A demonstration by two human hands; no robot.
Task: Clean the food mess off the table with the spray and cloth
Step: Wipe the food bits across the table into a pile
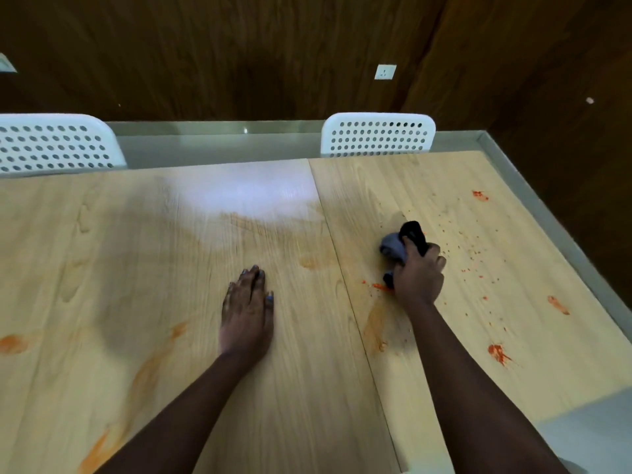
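R hand (418, 275) clutches bunched grey/black cloth (398, 248) against wooden table (171, 268), amid red-orange food specks (472, 254). L hand (247, 313) lies flat, palm down, fingers together, on tabletop nr centre seam.

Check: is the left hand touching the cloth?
Apart. The head view shows the left hand lying flat on bare table, with a wide stretch of wood and the table seam between it and the cloth bunched in the right hand.
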